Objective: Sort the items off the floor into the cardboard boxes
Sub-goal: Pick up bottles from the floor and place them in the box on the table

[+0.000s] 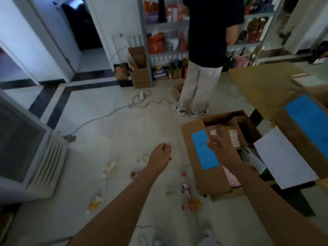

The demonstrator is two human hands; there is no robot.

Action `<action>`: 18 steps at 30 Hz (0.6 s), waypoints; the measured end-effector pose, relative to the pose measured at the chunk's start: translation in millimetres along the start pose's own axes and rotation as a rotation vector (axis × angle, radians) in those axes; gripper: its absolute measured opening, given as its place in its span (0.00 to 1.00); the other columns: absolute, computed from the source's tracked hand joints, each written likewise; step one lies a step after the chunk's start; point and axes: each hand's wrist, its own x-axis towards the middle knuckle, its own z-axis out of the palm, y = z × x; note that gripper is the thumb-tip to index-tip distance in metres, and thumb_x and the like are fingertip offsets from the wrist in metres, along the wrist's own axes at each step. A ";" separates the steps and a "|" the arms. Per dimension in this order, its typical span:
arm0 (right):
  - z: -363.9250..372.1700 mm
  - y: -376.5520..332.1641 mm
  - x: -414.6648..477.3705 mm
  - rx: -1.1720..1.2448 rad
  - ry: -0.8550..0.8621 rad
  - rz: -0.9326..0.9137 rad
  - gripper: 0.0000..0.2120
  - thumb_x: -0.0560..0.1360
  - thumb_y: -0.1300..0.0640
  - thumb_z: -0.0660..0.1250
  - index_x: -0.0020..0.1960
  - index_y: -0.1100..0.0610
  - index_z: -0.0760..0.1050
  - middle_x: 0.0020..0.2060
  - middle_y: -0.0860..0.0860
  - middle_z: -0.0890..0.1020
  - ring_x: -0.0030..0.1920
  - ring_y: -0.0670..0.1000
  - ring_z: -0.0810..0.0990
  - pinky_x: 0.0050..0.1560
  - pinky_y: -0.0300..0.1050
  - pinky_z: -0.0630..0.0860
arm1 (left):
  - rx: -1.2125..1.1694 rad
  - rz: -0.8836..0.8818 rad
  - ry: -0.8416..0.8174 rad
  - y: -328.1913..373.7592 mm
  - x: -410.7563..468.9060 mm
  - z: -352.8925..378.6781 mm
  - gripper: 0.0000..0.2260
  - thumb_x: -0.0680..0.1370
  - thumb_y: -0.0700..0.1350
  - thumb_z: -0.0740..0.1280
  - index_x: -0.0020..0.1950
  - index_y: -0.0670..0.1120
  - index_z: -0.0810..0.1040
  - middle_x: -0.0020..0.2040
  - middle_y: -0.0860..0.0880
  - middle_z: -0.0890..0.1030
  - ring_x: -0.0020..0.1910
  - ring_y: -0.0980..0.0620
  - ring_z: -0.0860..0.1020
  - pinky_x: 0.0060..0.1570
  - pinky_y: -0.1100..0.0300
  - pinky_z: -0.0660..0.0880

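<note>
Several small bottles and packets lie scattered on the pale tiled floor: a white and yellow bottle [110,166], a red packet [133,174], an orange bottle [95,204] and a cluster of small bottles [185,189] beside the box. An open cardboard box [209,180] with a blue label on its flap holds smaller boxes. My left hand [160,157] hangs over the floor with its fingers curled in and nothing visible in it. My right hand [217,143] hovers over the box's open top, fingers spread and empty.
A larger cardboard box [266,87] with a blue label and a white sheet [284,158] stands at right. Another person [200,68] stands at the metal shelves [166,25]. A black cable [106,114] runs across the floor. A white appliance [40,166] sits at left.
</note>
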 end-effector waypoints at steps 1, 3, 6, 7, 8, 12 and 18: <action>11.2 5.6 3.6 -0.028 -0.018 0.010 0.22 0.78 0.48 0.67 0.68 0.56 0.72 0.59 0.49 0.77 0.57 0.49 0.77 0.57 0.48 0.76 | -0.021 -0.027 0.019 -12.6 -1.7 -3.9 0.16 0.83 0.49 0.55 0.36 0.47 0.68 0.33 0.49 0.73 0.35 0.51 0.78 0.34 0.60 0.69; 32.7 21.2 7.7 -0.077 -0.065 0.046 0.21 0.78 0.48 0.67 0.67 0.55 0.73 0.57 0.49 0.77 0.55 0.48 0.76 0.56 0.46 0.74 | -0.057 -0.082 0.040 -37.9 -6.3 -8.2 0.16 0.83 0.48 0.55 0.36 0.47 0.68 0.32 0.49 0.72 0.34 0.51 0.77 0.33 0.59 0.69; 62.9 51.6 14.5 -0.140 -0.135 0.123 0.18 0.78 0.51 0.67 0.65 0.56 0.74 0.53 0.49 0.78 0.52 0.48 0.76 0.51 0.39 0.74 | -0.114 -0.164 0.082 -80.5 -9.8 -7.5 0.15 0.83 0.46 0.55 0.36 0.45 0.69 0.32 0.49 0.73 0.32 0.53 0.77 0.33 0.60 0.71; 72.3 63.9 16.8 -0.147 -0.146 0.154 0.15 0.78 0.51 0.67 0.64 0.55 0.74 0.50 0.50 0.78 0.48 0.48 0.76 0.45 0.33 0.73 | -0.133 -0.202 0.097 -96.8 -9.9 -4.5 0.15 0.82 0.46 0.56 0.36 0.45 0.69 0.32 0.49 0.73 0.32 0.54 0.77 0.32 0.61 0.70; 80.3 79.0 18.8 -0.157 -0.168 0.197 0.13 0.79 0.51 0.66 0.61 0.53 0.74 0.47 0.49 0.78 0.43 0.46 0.76 0.38 0.30 0.72 | -0.158 -0.250 0.106 -113.9 -9.9 0.4 0.15 0.82 0.45 0.56 0.36 0.45 0.69 0.32 0.49 0.74 0.32 0.52 0.77 0.32 0.61 0.69; 114.8 157.0 17.3 -0.184 -0.339 0.425 0.14 0.80 0.46 0.63 0.57 0.55 0.74 0.47 0.48 0.81 0.47 0.48 0.80 0.50 0.50 0.77 | -0.320 -0.391 0.071 -181.8 -10.2 33.7 0.13 0.80 0.39 0.56 0.36 0.45 0.69 0.34 0.47 0.74 0.34 0.49 0.74 0.41 0.55 0.72; 163.4 262.4 31.8 -0.187 -0.307 0.599 0.27 0.78 0.53 0.67 0.74 0.59 0.64 0.63 0.59 0.74 0.54 0.54 0.74 0.63 0.59 0.73 | -0.464 -0.481 0.090 -273.3 21.5 94.6 0.09 0.79 0.36 0.60 0.45 0.50 0.73 0.41 0.47 0.76 0.37 0.49 0.75 0.32 0.63 0.69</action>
